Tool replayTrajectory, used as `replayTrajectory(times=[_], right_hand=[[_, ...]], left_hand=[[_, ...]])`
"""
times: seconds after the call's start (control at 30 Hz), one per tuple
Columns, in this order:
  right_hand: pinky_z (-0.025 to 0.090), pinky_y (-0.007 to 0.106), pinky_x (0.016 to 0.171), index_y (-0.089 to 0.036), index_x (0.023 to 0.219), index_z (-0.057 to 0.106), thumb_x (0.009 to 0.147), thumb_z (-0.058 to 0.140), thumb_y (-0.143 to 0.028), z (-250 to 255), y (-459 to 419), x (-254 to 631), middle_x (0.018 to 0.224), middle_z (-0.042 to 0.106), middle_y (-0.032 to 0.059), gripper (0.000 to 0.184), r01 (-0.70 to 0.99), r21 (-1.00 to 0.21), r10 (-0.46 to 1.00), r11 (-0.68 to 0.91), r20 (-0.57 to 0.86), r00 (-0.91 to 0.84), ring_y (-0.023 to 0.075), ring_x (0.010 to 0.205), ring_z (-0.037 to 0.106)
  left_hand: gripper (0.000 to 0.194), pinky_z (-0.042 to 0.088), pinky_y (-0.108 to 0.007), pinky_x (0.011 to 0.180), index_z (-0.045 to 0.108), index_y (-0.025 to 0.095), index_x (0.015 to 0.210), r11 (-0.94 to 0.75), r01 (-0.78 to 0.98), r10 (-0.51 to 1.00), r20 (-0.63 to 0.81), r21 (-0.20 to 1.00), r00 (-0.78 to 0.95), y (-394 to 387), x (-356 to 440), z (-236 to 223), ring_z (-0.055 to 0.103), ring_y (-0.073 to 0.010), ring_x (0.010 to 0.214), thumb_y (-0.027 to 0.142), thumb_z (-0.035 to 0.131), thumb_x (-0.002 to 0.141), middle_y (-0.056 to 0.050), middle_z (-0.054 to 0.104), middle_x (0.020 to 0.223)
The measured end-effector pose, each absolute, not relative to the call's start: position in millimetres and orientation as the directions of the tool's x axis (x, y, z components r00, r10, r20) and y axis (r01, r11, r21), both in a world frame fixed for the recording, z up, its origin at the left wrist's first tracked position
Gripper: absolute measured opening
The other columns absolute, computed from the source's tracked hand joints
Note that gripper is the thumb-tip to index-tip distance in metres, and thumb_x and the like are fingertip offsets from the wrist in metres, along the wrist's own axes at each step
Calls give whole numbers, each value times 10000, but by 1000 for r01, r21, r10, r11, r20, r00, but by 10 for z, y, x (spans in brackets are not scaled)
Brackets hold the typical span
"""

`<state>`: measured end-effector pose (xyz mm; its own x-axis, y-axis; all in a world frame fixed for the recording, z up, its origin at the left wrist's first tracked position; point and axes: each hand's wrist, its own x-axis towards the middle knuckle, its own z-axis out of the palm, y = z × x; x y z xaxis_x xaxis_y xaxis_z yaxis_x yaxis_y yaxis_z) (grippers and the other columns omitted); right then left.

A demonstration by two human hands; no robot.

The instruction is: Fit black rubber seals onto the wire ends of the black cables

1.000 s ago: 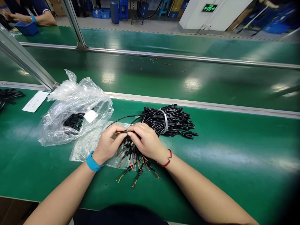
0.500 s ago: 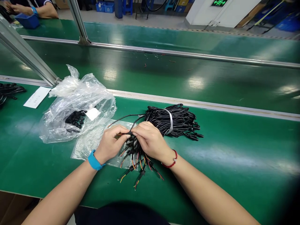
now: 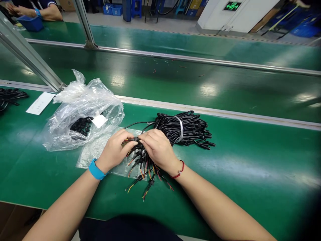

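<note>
A small black cable clip (image 3: 136,139) sits around one black cable end between my fingertips. My left hand (image 3: 115,147) pinches the clip, with coloured wires showing under its fingers. Just right of it, my right hand (image 3: 159,147) grips the black cable, its fingers closed. Beside my right hand lies a bundle of black cables (image 3: 167,125), bound by a white tie (image 3: 181,129). Below the hands, several stripped ends with red and yellow wires (image 3: 147,192) fan out, and some carry similar black clips (image 3: 151,182).
An open clear plastic bag (image 3: 107,100) at the left holds black parts (image 3: 81,126) and a white label (image 3: 99,121). A flat clear bag (image 3: 87,157) lies under the hands. A metal post (image 3: 32,57) rises at the left. Across the belt, a person's arm (image 3: 51,13) is beside a blue bin (image 3: 31,24).
My left hand has shifted slightly left and up, and the black clip shows more plainly between my fingertips. My right hand keeps hold of the cable.
</note>
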<state>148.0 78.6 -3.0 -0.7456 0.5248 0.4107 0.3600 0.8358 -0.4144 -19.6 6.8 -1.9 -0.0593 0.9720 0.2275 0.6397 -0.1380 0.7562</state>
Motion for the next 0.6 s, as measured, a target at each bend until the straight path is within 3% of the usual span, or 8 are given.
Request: replayTrajectory(times=[0.17,0.4,0.6], right_hand=[[425,338,726,-145,924,623,932,439,-198,-45,784,1500,800,654,78,192,359,-389,514,848,442,-735,189,763,543],[400,339,775,-165,811,621,924,412,-154,-40,838,1499,655,603,35,238,299,-301,406,906,411,-816,164,673,492],[392,343,773,-157,781,607,911,419,-150,9,865,1524,638,594,31,229,275,-355,397,893,341,-852,159,655,496]], left_hand=[[41,429,-290,654,576,186,855,-175,634,965,259,753,-41,66,-182,23,539,-165,735,207,540,854,-25,577,776],[56,419,-333,680,586,183,816,-281,707,944,320,649,82,92,-198,-35,528,-185,722,200,545,850,-27,611,734],[74,416,-330,676,568,183,783,-266,710,950,302,651,79,101,-169,-51,526,-187,726,172,528,844,-26,591,723]])
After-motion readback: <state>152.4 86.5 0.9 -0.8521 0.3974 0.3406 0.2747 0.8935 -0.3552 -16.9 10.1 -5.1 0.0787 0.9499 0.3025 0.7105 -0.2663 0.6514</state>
